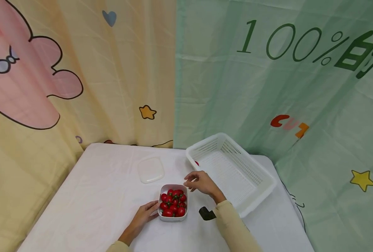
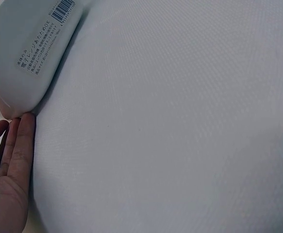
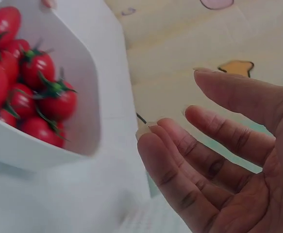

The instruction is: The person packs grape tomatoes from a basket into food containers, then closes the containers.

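Observation:
A small white container (image 1: 173, 219) full of cherry tomatoes (image 1: 174, 202) stands on the table, green stems on many of them. My left hand (image 1: 145, 214) touches the container's left side with its fingertips; in the left wrist view, straight fingers (image 2: 21, 150) meet the container's printed wall (image 2: 34, 53). Just off the container's upper right corner hovers my right hand (image 1: 202, 182), between it and the large white basket. Its fingers (image 3: 199, 160) are loosely bent and apart, holding nothing, in the right wrist view.
The large white slatted basket (image 1: 259, 201) sits at the right, with a bit of something red (image 1: 197, 163) at its inner left wall. A clear lid (image 1: 150, 170) lies flat behind the container. Curtains (image 1: 126, 70) hang behind the white-covered table (image 1: 104, 182).

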Demonstrator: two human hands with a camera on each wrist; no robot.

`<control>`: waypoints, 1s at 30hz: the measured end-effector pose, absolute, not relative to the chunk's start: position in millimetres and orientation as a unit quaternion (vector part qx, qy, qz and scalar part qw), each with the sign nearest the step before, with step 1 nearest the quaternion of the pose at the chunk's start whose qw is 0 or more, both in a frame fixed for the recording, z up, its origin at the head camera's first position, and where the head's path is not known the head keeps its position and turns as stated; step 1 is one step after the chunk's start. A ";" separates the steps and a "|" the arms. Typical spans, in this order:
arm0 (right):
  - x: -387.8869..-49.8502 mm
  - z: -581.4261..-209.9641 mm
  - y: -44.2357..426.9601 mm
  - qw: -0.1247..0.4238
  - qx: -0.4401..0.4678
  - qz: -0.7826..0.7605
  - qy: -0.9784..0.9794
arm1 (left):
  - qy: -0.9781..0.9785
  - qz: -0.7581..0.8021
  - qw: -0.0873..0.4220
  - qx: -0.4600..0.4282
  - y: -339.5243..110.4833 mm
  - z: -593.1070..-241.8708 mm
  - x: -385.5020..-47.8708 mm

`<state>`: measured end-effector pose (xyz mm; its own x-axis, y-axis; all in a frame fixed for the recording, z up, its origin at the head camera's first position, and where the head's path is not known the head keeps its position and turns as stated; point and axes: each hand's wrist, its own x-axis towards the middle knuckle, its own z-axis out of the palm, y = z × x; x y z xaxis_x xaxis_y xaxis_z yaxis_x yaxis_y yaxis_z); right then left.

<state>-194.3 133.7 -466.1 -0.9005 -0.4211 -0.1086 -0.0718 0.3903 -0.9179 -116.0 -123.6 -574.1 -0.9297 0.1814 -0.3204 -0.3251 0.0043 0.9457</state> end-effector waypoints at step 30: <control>-310.6 -469.4 193.7 0.227 -0.053 -0.531 0.815 | 0.680 0.706 0.190 -0.046 -125.5 -575.9 -116.8</control>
<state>-310.6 193.7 -469.4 -0.8910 -0.3278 -0.3142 0.1549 0.4311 -0.8889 -116.8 -125.5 -575.9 -0.9237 0.2063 -0.3228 -0.3303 -0.0019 0.9439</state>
